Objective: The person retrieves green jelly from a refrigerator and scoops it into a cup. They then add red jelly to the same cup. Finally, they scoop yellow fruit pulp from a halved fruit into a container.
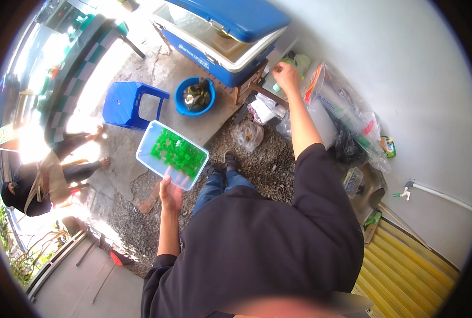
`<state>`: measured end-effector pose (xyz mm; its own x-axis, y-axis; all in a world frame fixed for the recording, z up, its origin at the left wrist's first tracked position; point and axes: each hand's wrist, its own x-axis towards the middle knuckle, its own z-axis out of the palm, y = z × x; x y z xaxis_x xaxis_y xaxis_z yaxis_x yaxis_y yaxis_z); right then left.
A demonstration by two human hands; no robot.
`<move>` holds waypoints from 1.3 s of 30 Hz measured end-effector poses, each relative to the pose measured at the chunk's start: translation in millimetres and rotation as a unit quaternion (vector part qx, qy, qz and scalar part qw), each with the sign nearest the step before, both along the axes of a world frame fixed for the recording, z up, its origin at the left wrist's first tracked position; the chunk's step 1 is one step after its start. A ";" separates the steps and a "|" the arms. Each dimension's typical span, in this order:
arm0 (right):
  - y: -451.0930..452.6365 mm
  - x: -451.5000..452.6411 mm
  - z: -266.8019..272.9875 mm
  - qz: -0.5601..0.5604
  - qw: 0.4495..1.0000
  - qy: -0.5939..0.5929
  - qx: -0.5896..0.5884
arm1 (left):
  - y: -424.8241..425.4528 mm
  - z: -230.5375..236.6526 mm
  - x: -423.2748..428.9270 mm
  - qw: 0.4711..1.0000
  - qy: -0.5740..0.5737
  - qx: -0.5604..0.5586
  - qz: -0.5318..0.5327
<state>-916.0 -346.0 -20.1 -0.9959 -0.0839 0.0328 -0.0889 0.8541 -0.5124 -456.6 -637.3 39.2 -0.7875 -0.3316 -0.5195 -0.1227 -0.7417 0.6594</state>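
Observation:
My left hand (pixel 172 194) holds a clear plastic container (pixel 145 153) by its near end, with green jelly-like cubes (pixel 178 153) inside. Up and to the right, my right hand (pixel 287 75) is stretched out beside the blue cooler box (pixel 226 63), above a low shelf with a green item (pixel 299 63) behind the hand. Its fingers are bent together; whether they pinch something small cannot be told. The cooler's blue lid (pixel 252 18) is raised, partly showing the inside. A blue basin (pixel 180 109) with dark contents stands on the concrete left of the cooler.
A blue plastic stool (pixel 122 103) stands beyond the container. Plastic bags (pixel 248 135) and sleeves of plastic cups (pixel 331 103) lie along the right wall, near a tap (pixel 407 192). Gravel (pixel 275 171) surrounds my feet. Another person (pixel 53 179) sits at the far left.

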 end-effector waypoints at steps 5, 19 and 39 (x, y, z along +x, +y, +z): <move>8.5 -25.3 -11.7 -0.041 0.984 0.159 -0.069 | 4.9 1.4 4.6 1.000 0.018 0.007 0.008; 37.7 -66.8 34.0 0.040 0.982 0.166 0.084 | 22.4 6.9 16.3 1.000 0.007 0.005 0.028; 153.4 1.4 54.9 -0.252 0.799 0.101 -0.536 | 32.7 8.5 3.8 1.000 0.029 -0.001 0.009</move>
